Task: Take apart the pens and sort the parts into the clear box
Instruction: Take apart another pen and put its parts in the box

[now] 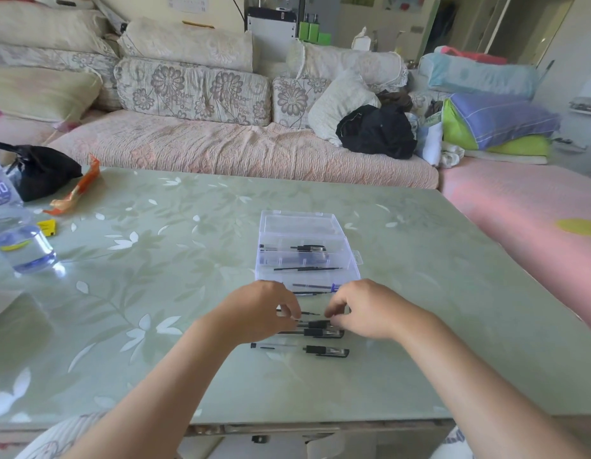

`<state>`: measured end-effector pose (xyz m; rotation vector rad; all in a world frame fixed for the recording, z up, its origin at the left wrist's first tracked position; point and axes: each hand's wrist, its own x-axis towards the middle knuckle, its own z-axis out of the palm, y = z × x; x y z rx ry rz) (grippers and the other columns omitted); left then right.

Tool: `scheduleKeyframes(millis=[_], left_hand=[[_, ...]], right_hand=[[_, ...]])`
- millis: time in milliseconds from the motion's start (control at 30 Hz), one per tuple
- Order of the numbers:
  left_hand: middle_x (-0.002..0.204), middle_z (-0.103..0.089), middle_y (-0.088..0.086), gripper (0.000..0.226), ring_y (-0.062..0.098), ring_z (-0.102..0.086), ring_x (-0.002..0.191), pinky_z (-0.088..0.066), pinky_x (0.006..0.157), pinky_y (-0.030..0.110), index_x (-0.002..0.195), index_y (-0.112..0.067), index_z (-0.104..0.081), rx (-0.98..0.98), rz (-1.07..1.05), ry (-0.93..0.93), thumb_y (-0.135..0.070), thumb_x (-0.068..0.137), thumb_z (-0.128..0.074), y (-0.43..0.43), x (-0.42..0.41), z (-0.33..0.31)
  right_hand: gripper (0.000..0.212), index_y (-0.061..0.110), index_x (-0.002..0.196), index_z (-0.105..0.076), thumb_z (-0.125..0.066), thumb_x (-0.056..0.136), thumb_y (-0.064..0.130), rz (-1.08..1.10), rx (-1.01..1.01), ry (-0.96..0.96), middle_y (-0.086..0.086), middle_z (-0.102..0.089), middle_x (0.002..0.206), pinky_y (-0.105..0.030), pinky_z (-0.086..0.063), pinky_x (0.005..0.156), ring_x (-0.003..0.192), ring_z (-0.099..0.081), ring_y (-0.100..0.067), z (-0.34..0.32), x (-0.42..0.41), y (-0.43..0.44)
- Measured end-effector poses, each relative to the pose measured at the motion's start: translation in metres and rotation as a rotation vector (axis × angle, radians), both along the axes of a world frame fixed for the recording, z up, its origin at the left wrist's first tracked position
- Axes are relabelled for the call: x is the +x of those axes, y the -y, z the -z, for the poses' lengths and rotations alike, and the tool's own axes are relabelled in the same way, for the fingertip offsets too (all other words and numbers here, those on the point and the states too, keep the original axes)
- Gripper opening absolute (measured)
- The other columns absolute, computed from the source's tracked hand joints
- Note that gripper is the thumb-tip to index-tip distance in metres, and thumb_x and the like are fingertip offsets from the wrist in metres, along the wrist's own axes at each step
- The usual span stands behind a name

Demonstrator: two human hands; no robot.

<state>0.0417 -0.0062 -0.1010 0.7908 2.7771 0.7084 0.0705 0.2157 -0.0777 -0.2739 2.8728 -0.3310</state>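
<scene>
A clear box [307, 226] with its lid tipped back sits mid-table; its compartments hold a black pen cap [309, 248] and thin refills [307, 269]. Just in front of it lie more refills [312, 286], one with a blue end. Both hands rest low over a row of pens. My left hand [257, 311] and my right hand [363, 309] each pinch an end of one clear pen with a black grip [317, 324]. Two more whole pens lie nearer me, one [320, 332] right behind the held pen, the other [307, 349] in front.
A water bottle [15, 233], a black bag [39, 170], an orange wrapper [75, 190] and a small yellow item [47, 226] sit at the table's left. A sofa piled with cushions and clothes runs behind. The table's front edge [287, 420] is close to my body.
</scene>
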Motion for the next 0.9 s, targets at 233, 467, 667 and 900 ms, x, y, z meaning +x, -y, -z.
scheduleKeyframes(millis=[233, 467, 667, 900], left_hand=[[0.084, -0.062, -0.024, 0.01, -0.006, -0.054, 0.071, -0.047, 0.067, 0.017, 0.091, -0.041, -0.071, -0.052, -0.022, 0.012, -0.038, 0.082, -0.067, -0.001, -0.003, 0.003], [0.085, -0.061, -0.02, 0.015, 0.006, -0.061, 0.071, -0.049, 0.056, 0.017, 0.094, -0.038, -0.07, 0.11, -0.066, 0.049, -0.025, 0.089, -0.064, -0.001, -0.011, 0.0], [0.086, -0.061, -0.022, 0.017, -0.01, -0.052, 0.068, -0.034, 0.056, 0.009, 0.089, -0.04, -0.062, 0.164, -0.102, -0.013, -0.024, 0.092, -0.059, 0.0, -0.012, -0.011], [0.082, -0.063, -0.013, 0.009, -0.01, -0.052, 0.056, -0.033, 0.046, 0.012, 0.098, -0.038, -0.064, 0.047, -0.057, -0.087, -0.036, 0.094, -0.057, -0.01, -0.003, -0.009]], right_hand=[[0.012, 0.034, 0.092, -0.072, -0.061, 0.087, 0.035, -0.019, 0.011, -0.053, 0.019, -0.067, 0.095, -0.025, -0.048, 0.074, 0.089, -0.058, -0.005, 0.003, -0.002, -0.005], [0.011, 0.033, 0.095, -0.067, -0.056, 0.093, 0.034, 0.019, -0.117, -0.156, 0.019, -0.058, 0.084, -0.023, -0.04, 0.066, 0.072, -0.05, 0.001, -0.002, -0.008, -0.006], [0.017, 0.034, 0.1, -0.061, -0.045, 0.097, 0.039, -0.098, -0.1, -0.22, 0.015, -0.059, 0.085, -0.03, -0.042, 0.07, 0.084, -0.053, -0.014, -0.002, -0.012, 0.007], [0.019, 0.023, 0.097, -0.055, -0.039, 0.102, 0.032, -0.159, -0.038, -0.142, 0.004, -0.058, 0.097, -0.037, -0.045, 0.076, 0.091, -0.053, -0.021, 0.004, -0.009, 0.015]])
